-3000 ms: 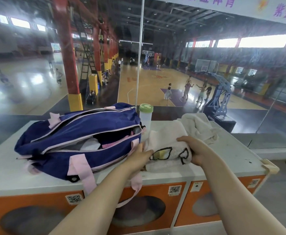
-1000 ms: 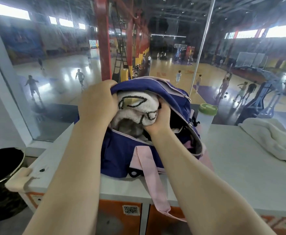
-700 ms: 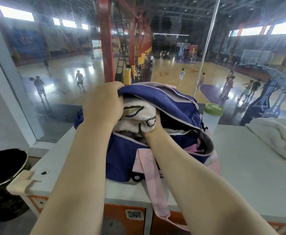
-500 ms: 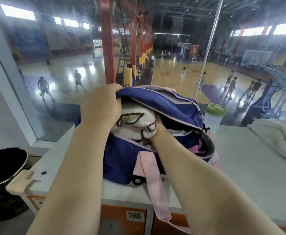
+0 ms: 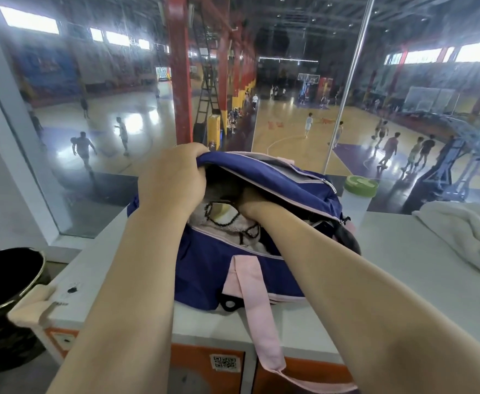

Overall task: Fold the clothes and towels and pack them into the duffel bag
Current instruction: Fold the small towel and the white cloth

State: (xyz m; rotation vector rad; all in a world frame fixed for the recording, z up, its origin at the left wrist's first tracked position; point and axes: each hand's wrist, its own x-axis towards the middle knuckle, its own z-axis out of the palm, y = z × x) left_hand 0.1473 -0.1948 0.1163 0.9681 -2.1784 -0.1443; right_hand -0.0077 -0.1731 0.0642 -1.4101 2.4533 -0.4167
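A navy duffel bag (image 5: 213,268) with pink straps sits on a white counter (image 5: 397,268). My left hand (image 5: 173,177) grips the bag's upper flap and holds it lifted. My right hand (image 5: 254,207) reaches inside the opening, its fingers hidden under the flap, pressing on a folded white towel with a black-outlined pattern (image 5: 227,220). The towel lies mostly inside the bag. Another white towel (image 5: 466,237) lies crumpled on the counter at the right.
A clear bottle with a green lid (image 5: 359,194) stands just behind the bag's right end. A black bin (image 5: 5,282) stands on the floor at the left. A glass wall behind the counter overlooks a sports hall. Orange lockers (image 5: 204,362) sit below.
The patterned towel has sunk deeper into the bag. My right hand has gone further in under the flap, while my left hand keeps holding the flap up.
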